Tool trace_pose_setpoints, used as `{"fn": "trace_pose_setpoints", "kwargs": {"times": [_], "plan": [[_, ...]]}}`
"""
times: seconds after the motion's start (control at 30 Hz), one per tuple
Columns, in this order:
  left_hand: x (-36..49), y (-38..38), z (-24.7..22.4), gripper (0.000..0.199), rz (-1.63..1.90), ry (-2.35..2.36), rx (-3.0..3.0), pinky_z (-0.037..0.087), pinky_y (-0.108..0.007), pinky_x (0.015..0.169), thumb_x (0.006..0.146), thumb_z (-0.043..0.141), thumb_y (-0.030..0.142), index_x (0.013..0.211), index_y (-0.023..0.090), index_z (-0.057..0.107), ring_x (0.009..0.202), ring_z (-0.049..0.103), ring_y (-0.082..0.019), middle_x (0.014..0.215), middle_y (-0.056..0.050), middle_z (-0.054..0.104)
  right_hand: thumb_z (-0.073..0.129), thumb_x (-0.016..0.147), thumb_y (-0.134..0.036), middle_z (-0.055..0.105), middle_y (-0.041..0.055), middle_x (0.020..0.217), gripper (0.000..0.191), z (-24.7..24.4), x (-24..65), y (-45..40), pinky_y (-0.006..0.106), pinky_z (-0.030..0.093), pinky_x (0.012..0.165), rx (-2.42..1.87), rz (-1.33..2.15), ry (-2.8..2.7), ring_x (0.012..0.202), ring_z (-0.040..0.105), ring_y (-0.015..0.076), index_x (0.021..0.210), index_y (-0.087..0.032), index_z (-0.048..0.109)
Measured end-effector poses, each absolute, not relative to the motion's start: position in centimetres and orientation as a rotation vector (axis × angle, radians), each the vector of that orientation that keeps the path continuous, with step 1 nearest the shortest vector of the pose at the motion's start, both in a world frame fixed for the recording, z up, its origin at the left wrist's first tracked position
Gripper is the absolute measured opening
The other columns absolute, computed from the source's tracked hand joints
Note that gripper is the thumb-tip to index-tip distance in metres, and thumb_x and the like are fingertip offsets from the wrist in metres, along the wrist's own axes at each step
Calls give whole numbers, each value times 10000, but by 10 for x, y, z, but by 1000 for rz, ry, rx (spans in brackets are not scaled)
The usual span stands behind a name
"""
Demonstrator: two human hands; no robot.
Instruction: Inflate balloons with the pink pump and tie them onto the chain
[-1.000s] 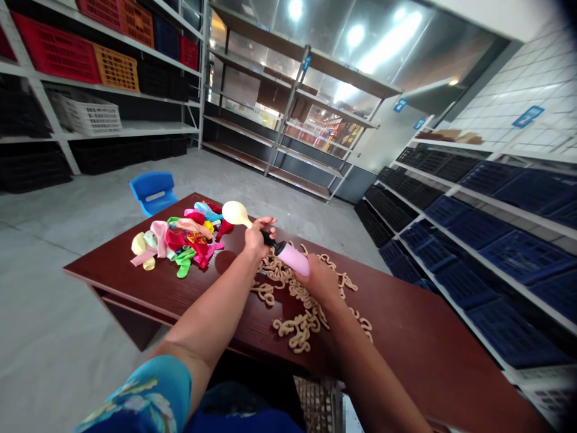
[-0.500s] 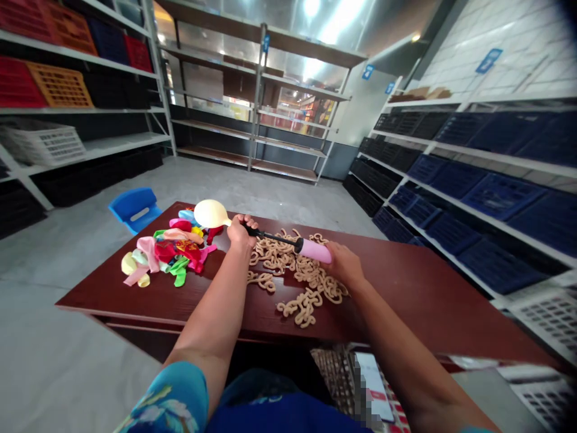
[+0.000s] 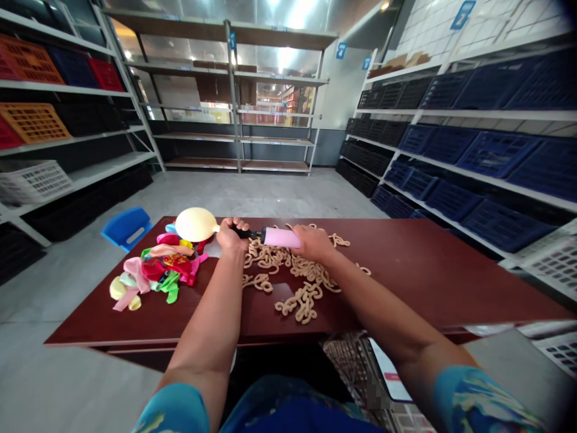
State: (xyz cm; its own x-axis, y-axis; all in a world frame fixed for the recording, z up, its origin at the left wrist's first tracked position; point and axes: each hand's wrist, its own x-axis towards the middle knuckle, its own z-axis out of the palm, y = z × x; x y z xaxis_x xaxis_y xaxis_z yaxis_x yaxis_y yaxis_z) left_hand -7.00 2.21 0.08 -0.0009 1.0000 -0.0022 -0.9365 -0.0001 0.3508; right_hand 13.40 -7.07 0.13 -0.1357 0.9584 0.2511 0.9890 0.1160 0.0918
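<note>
A pale yellow balloon (image 3: pixel 196 224), partly inflated, sits on the nozzle end of a hand balloon pump (image 3: pixel 281 237) with a pink barrel and black handle. My left hand (image 3: pixel 232 234) is closed round the black end, at the balloon's neck. Wrapped round the far right end of the pink barrel is my right hand (image 3: pixel 311 242). The pump lies level above a heap of tan, curly twisted pieces (image 3: pixel 304 300). To the left of my left hand, a pile of limp balloons (image 3: pixel 157 264) in red, pink, green and yellow covers part of the table.
The dark red table (image 3: pixel 406 270) spans the front. A blue chair (image 3: pixel 126 228) stands at its left far corner. Shelves with blue crates (image 3: pixel 496 153) line the right, and shelves with orange crates (image 3: pixel 36 123) the left. A phone (image 3: pixel 390 370) lies below the table edge.
My right hand has pushed the pink barrel leftward toward my left hand, so the black rod now hardly shows. The balloon looks somewhat larger. The head view has tilted and shifted.
</note>
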Motion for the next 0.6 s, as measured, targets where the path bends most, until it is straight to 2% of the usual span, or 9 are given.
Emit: {"fn": "trace_pose_setpoints", "kwargs": {"times": [0.2, 0.3, 0.6], "plan": [[-75, 28, 1, 182, 1562, 313, 275, 289, -181, 401, 677, 359, 48, 610, 183, 257, 395, 321, -54, 535, 35, 326, 557, 745, -361, 577, 91, 1079, 416, -1, 203, -90, 303, 324, 850, -1963, -391, -2228, 990, 490, 219, 1116, -183, 492], [-70, 26, 0, 176, 1569, 316, 284, 286, -181, 407, 672, 359, 44, 612, 182, 266, 401, 329, -53, 537, 36, 323, 539, 751, -348, 582, 100, 1056, 407, -11, 220, -92, 303, 325, 847, -1974, -434, -2195, 981, 489, 222, 1109, -157, 509], [-57, 17, -2, 184, 1610, 264, 276, 262, -184, 417, 625, 380, 46, 618, 180, 254, 418, 318, -55, 545, 39, 317, 546, 734, -397, 598, 106, 1015, 378, -5, 153, -72, 301, 360, 750, -1956, -491, -2221, 925, 530, 231, 1040, -180, 495]]}}
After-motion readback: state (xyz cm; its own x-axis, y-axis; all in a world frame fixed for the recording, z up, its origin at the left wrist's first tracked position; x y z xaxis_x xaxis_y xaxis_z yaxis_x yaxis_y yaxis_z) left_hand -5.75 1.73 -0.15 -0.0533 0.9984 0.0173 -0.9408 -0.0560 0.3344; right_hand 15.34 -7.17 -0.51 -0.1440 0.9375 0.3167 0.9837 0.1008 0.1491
